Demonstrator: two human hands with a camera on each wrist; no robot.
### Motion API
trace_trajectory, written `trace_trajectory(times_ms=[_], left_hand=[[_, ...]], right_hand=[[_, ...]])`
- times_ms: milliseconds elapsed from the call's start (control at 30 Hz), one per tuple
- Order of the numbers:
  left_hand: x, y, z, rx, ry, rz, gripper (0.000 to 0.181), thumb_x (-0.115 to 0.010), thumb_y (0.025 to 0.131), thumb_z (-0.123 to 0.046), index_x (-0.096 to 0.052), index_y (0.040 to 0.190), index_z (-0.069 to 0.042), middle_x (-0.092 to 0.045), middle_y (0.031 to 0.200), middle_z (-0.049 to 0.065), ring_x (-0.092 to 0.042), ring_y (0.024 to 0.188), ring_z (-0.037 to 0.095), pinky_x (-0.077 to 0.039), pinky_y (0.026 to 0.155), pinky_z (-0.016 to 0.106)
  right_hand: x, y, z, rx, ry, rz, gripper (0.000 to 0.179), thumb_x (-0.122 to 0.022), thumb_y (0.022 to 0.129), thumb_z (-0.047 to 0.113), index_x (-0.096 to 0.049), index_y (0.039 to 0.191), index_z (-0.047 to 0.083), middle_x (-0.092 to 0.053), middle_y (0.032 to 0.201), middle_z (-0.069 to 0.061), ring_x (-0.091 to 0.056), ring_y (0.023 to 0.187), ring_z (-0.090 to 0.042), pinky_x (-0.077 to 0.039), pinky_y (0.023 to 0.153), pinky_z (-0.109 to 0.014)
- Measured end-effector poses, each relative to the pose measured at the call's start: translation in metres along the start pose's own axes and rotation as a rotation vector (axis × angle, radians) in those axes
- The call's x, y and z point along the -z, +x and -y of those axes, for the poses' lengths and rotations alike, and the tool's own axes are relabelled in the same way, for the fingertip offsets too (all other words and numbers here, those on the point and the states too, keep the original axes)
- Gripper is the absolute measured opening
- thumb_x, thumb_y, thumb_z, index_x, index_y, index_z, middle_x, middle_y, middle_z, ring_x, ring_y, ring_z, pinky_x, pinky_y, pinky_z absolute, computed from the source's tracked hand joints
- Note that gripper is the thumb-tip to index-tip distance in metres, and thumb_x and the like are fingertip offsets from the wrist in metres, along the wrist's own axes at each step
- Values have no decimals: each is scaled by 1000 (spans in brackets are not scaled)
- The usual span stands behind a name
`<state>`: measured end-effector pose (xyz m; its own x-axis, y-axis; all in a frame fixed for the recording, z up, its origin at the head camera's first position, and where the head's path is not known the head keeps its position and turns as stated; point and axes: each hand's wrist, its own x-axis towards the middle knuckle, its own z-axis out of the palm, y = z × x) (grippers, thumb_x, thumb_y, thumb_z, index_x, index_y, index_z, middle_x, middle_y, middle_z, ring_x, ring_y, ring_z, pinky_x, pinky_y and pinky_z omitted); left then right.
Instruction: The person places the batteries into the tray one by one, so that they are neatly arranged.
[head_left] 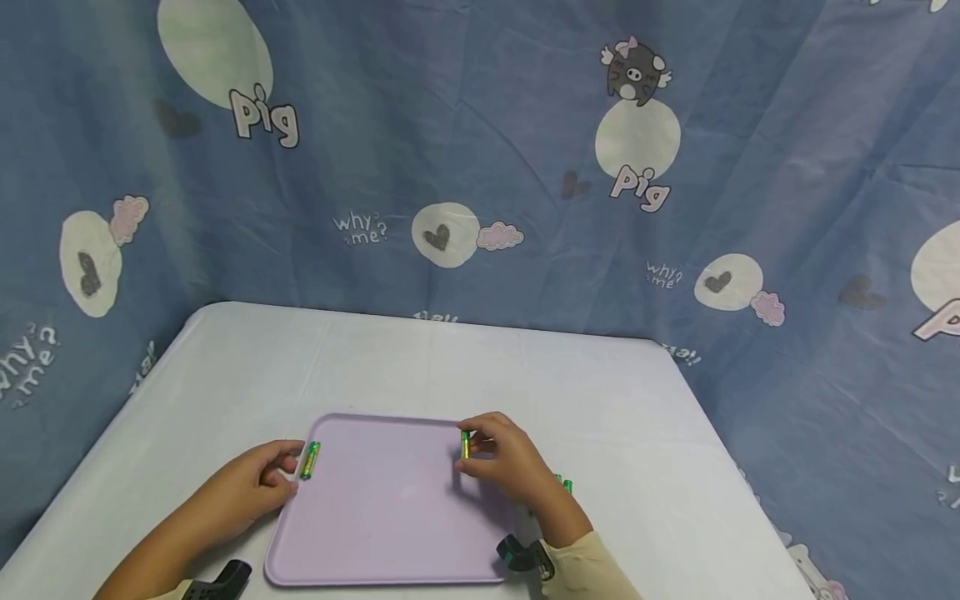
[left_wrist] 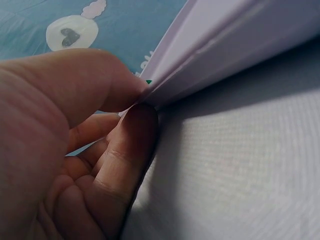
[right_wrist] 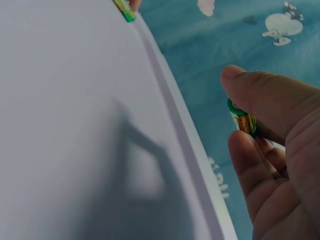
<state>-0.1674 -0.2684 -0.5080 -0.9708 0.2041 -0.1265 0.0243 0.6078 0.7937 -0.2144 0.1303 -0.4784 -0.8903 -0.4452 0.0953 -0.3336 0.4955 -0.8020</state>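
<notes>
A left hand (head_left: 251,482) touches the left edge of a rectangular lilac tray (head_left: 390,508), its grip hard to confirm; just inside that edge lies a green-and-gold cylindrical battery (head_left: 310,460). Near the far right corner, a right hand (head_left: 506,454) pinches a matching battery (head_left: 466,445) above the tray.

The person wears pale beige sleeves (head_left: 588,571) and dark, round-ended devices (head_left: 234,575), one at each wrist.

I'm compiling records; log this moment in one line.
left hand: touching tray; right hand: holding battery above tray; another battery: on tray, left side
</notes>
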Motion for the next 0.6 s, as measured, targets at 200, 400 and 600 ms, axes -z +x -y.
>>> trace_trajectory(times_ms=[200, 400, 600], left_hand=[[0, -1, 1, 6, -6, 8, 64, -73, 89, -11, -51, 146, 6, -61, 115, 7, -53, 88, 6, -46, 72, 22], [-1, -2, 2, 21, -17, 21, 64, -74, 89, -11, -50, 147, 6, -61, 115, 7, -54, 89, 8, -46, 72, 23], [-1, -1, 0, 19, -6, 7, 64, -74, 89, -10, -51, 146, 7, -62, 116, 8, -56, 87, 6, -49, 73, 23]], right_hand=[[-9, 5, 4, 0, 3, 13, 54, -88, 84, 12, -67, 133, 3, -61, 127, -3, -66, 104, -12, -54, 98, -21], [-16, 6, 5, 5, 7, 12, 53, -89, 83, 12, -68, 131, 3, -62, 125, -3, -67, 103, -9, -54, 96, -20], [-20, 12, 9, 33, 8, 23, 53, -88, 84, 12, -68, 132, 2, -62, 125, -4, -66, 103, -10, -54, 97, -20]])
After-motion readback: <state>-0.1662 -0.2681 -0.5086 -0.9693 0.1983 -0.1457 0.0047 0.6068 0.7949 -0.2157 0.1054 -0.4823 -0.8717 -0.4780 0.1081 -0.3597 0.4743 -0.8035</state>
